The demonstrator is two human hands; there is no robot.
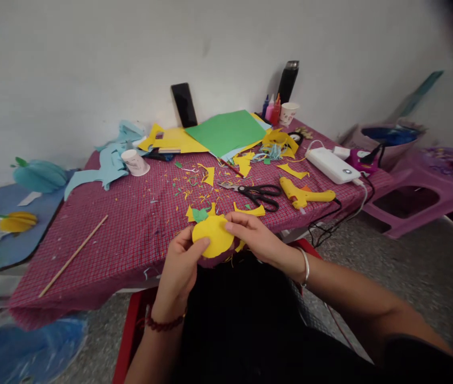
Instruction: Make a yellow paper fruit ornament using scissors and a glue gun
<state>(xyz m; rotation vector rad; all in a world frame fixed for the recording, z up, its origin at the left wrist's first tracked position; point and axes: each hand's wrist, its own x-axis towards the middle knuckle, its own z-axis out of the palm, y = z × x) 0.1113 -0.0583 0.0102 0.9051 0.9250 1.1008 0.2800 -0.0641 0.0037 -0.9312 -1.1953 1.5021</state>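
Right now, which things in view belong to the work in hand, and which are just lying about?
Likely belong: yellow paper cutout, in left hand and right hand; scissors; glue gun.

Seemingly lying about: phone; black flask; wooden stick.

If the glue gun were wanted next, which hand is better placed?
Probably the right hand: it is nearer the yellow glue gun. The left hand is farther away; both hold the yellow cutout.

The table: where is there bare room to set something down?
Mostly bare cloth, with specks, lies between the stick, the nearer cup and the left hand. Scraps crowd the scissors and glue gun; the green sheet covers the back's middle.
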